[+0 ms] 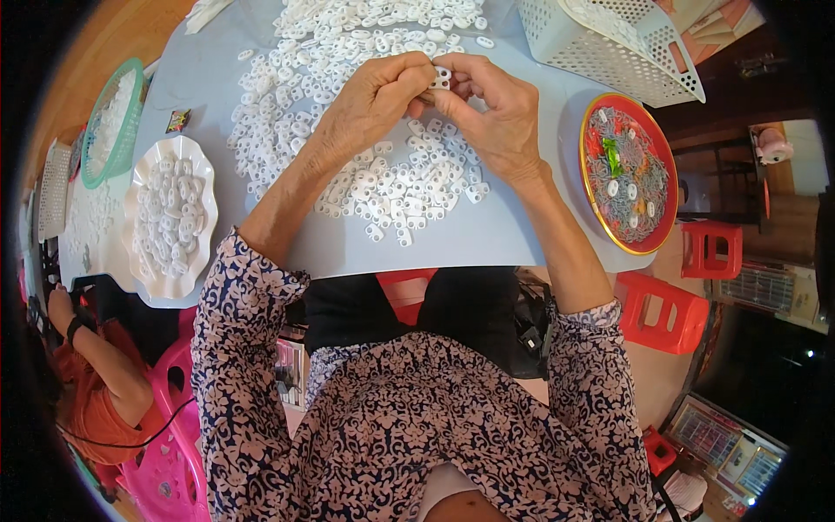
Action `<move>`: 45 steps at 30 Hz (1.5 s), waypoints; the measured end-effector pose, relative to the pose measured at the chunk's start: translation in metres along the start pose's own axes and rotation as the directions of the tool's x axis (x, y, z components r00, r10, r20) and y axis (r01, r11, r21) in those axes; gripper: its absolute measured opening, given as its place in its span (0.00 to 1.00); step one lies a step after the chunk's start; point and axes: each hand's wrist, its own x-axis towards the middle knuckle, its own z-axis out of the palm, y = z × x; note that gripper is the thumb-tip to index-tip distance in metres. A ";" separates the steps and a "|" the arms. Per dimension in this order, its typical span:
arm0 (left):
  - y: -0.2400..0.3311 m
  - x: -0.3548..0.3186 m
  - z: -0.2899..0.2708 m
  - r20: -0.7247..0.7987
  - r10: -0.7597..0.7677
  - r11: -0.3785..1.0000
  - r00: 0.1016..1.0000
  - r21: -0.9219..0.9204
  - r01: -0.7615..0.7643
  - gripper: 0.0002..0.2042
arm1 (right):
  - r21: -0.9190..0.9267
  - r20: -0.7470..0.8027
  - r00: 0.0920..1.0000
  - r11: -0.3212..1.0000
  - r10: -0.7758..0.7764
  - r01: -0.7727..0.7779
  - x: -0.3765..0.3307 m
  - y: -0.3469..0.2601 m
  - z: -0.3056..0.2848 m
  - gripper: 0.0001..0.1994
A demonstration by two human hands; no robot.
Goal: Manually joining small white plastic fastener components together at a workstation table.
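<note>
Above the table's middle, my two hands meet at a small white plastic piece (442, 76) with dark round holes. My left hand (383, 94) is closed, its thumb and curled fingers pinching the piece's left side. From the other side my right hand (497, 111) grips it between thumb and index finger. The other fingertips are partly hidden. Beneath and beyond both wrists lies a wide heap of similar white two-hole pieces (278, 113), with a smaller cluster (404, 187) toward the near edge.
A scalloped white dish (207, 222) of white oval pieces stands left, near a green basket (137, 78). Right are a red, gold-rimmed tray (584, 174) of small grey parts and a perforated white basket (557, 52). Red stools (661, 313) stand beyond; another person (113, 383) sits left.
</note>
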 end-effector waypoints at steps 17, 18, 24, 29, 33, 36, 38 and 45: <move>0.006 -0.002 0.002 0.018 -0.038 0.996 0.999 0.083 0.036 0.14 | -0.068 -0.014 0.998 0.996 -0.066 0.065 0.000 0.002 -0.002 0.11; 0.007 -0.001 0.002 0.018 -0.040 0.996 0.999 0.076 0.039 0.14 | -0.068 -0.018 0.997 0.995 -0.074 0.073 0.001 0.002 -0.003 0.11; 0.009 -0.003 0.005 0.018 -0.038 0.999 0.999 0.003 0.038 0.14 | -0.110 -0.024 0.986 0.980 -0.168 0.164 0.001 0.001 -0.005 0.11; 0.008 -0.003 0.006 0.012 -0.046 0.998 0.999 -0.041 0.046 0.14 | -0.107 -0.005 0.988 0.982 -0.155 0.154 0.003 -0.002 -0.007 0.11; 0.010 -0.002 0.008 0.029 -0.100 0.981 0.995 -0.167 0.103 0.14 | -0.099 -0.013 0.985 0.981 -0.170 0.168 0.004 0.001 -0.005 0.10; 0.007 -0.004 0.009 0.039 -0.095 0.978 0.995 -0.180 0.101 0.14 | -0.051 -0.006 0.990 0.989 -0.137 0.137 0.003 0.001 -0.007 0.08; 0.007 -0.004 0.009 0.055 -0.076 0.975 0.996 -0.203 0.086 0.14 | -0.017 0.013 0.995 0.995 -0.099 0.099 0.002 0.000 -0.008 0.07; 0.000 -0.002 0.004 0.018 -0.021 0.999 1.000 -0.034 0.021 0.14 | 0.287 0.169 0.962 0.923 0.215 -0.257 0.004 0.007 -0.008 0.07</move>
